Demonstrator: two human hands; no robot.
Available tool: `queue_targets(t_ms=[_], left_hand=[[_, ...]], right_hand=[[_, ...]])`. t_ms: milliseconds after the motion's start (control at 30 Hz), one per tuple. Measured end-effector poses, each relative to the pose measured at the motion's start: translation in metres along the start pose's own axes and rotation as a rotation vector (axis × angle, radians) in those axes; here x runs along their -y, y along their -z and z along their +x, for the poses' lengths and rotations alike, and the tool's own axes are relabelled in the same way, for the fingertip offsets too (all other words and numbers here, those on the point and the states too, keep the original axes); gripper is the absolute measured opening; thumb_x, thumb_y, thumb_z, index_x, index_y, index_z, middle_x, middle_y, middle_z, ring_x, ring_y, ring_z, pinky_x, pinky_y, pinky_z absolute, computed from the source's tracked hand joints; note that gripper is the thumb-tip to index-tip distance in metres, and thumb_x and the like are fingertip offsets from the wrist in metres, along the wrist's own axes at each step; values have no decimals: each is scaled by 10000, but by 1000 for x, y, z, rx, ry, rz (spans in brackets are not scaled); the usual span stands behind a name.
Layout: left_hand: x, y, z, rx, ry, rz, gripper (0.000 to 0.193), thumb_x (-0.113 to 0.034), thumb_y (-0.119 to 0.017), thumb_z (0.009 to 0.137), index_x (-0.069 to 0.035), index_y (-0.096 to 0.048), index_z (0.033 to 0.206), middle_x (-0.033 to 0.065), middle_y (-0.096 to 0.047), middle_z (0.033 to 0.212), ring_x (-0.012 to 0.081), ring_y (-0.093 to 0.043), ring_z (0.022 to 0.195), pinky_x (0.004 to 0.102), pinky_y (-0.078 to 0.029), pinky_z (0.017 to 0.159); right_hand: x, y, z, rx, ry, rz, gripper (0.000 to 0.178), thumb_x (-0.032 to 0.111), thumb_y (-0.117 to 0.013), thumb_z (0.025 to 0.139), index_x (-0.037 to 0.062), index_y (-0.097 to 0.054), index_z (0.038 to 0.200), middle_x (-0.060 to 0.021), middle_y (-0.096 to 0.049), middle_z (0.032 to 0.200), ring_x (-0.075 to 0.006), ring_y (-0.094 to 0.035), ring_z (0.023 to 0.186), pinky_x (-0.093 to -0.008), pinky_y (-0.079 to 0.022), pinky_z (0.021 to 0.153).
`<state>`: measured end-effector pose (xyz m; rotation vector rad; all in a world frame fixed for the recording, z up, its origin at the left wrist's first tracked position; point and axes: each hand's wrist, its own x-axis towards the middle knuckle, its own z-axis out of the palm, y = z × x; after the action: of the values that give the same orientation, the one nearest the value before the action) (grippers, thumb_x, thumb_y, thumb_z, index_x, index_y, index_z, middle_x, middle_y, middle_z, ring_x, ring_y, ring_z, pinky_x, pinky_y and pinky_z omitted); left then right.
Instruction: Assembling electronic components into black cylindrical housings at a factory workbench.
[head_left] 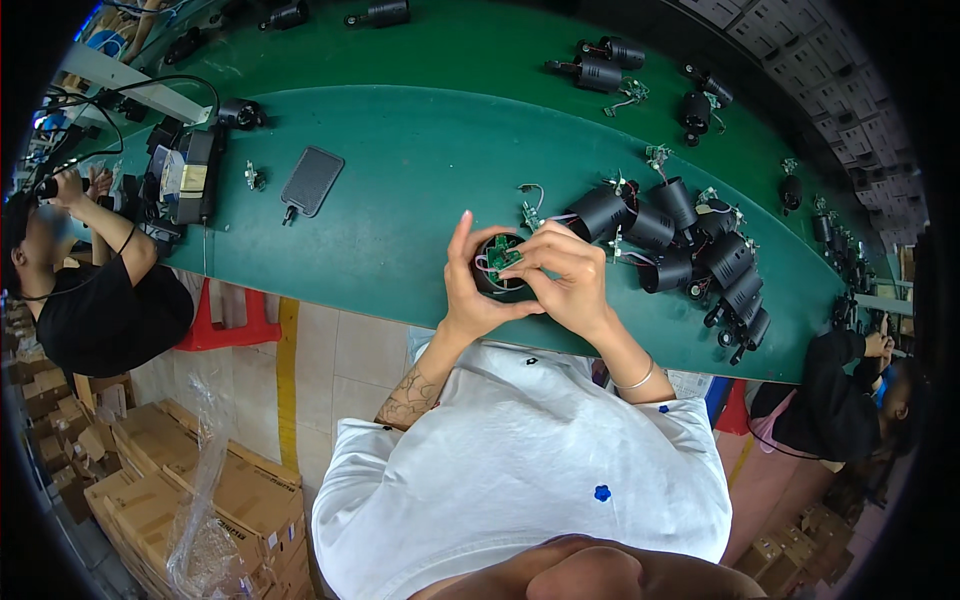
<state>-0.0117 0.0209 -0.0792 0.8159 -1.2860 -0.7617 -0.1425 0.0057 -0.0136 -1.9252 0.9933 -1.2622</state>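
My left hand (468,298) curls around a black cylindrical housing (483,277), its open end facing up near the table's front edge. Inside that opening sits a small green circuit board (499,252) with a pale wire loop. The fingers of my right hand (572,275) are pinched together at the board's right edge and partly cover it. Just beyond my hands lies another small board with wires (530,214). Close by on the right is a pile of black cylindrical housings (650,228), several with boards and wires hanging out of their ends.
A dark flat rectangular pad (313,182) and a loose board (254,176) lie left on the green table (380,150). More black housings (598,74) rest along the far strip. Co-workers sit at left (100,290) and right (830,390). Cardboard boxes (250,490) stand at lower left.
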Motion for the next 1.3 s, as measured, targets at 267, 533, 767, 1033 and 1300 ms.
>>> queue_targets(t_ms=[267,533,767,1033,1300], left_hand=[[-16,8,16,123,13,194,629,-56,-816,531,-9,-561,1104,110,-635,957,230,-604,804,320,-505,722],[-59,3,46,141,-174,212,450,-21,-763,525,-28,-602,946,81,-628,877,206,-546,695,311,-451,625],[-69,2,53,184,-202,202,444,-14,-743,524,-31,-598,944,75,-618,858,199,-530,677,307,-441,610],[-77,5,56,284,-55,138,448,-15,-741,512,-39,-593,934,64,-604,838,183,-515,665,287,-426,605],[-74,2,57,273,-48,62,452,-23,-749,502,-45,-585,922,52,-581,811,175,-493,650,284,-413,602]], right_hand=[[20,12,0,45,92,-73,166,-92,-670,630,19,-707,749,-59,-640,778,-185,-528,668,-281,-458,613],[58,27,12,99,200,-167,161,-93,-668,624,12,-692,742,-63,-614,764,-197,-528,661,-288,-459,601],[67,31,17,136,275,-230,172,-97,-667,629,17,-702,753,-52,-600,756,-181,-519,657,-272,-444,591],[68,36,23,183,194,-118,222,-120,-660,604,28,-720,758,-42,-613,755,-168,-508,651,-260,-436,594],[65,31,19,105,209,-79,246,-147,-637,597,29,-727,743,-37,-653,761,-162,-505,648,-261,-442,618]])
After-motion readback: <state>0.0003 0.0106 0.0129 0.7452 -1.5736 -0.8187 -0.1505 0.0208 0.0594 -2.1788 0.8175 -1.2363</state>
